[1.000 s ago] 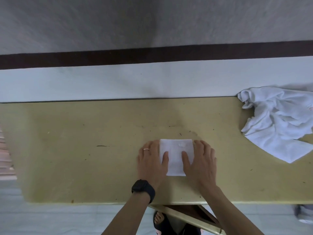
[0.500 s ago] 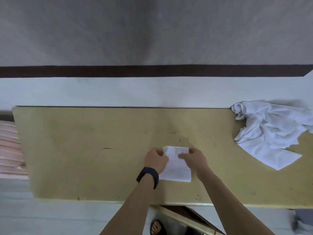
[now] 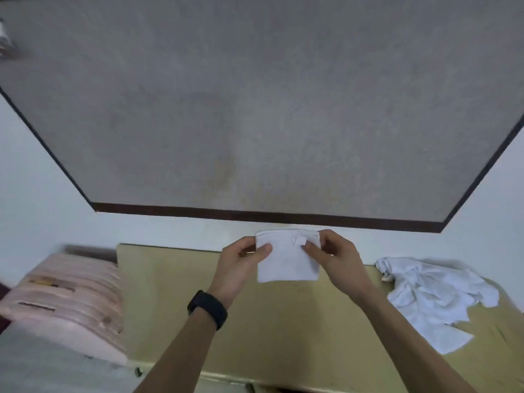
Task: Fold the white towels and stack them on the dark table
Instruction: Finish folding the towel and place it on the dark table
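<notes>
One folded towel is done: a small flat square, held clear above the far edge of the yellow table, not touching it. The left hand pinches its left edge, thumb on the front face and fingers curled behind. The right hand pinches the top right corner just beside the little tag, clamped the same way. My read is this one still needs placing. The grey surface with dark trim beyond the yellow table is probably the dark table, and no stack shows on it. What's left is the crumpled pile of white towels on the yellow table's right end, count unclear, all unfolded. So it's early-to-mid progress. I can't see any containers. The pink ribbed object sits just off the yellow table's left end, but I can't tell what it is or whether it holds anything.
</notes>
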{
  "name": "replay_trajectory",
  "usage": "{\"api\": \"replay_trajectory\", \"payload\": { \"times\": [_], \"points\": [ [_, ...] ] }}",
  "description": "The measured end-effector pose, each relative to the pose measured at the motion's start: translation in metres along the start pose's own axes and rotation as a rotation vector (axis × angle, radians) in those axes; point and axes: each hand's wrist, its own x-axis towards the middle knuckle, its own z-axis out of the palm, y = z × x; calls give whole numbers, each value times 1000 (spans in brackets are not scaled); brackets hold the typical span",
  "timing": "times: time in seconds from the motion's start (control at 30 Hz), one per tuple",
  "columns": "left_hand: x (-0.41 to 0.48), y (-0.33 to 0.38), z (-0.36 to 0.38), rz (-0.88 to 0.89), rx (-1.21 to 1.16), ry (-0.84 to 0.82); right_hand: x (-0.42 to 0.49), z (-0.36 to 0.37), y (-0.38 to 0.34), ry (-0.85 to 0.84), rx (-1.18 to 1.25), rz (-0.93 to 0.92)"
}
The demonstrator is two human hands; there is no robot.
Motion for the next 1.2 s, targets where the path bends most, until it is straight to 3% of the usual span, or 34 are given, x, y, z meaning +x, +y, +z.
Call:
{"api": "replay_trajectory", "payload": {
  "times": [0.23,0.5,0.83,1.2],
  "points": [
    [-113,110,-77,231,-35,280,-60,28,-149,-111,145,-254],
    [-286,147,-177,267,-19,571,-164,118,-250,-382,164,-419],
    [-539,140,-337,294,76,983,-356,299,-355,-752,215,-561],
    [-884,61,-522,103,95,1404,-672,556,-414,-1220,280,-660]
  ]
}}
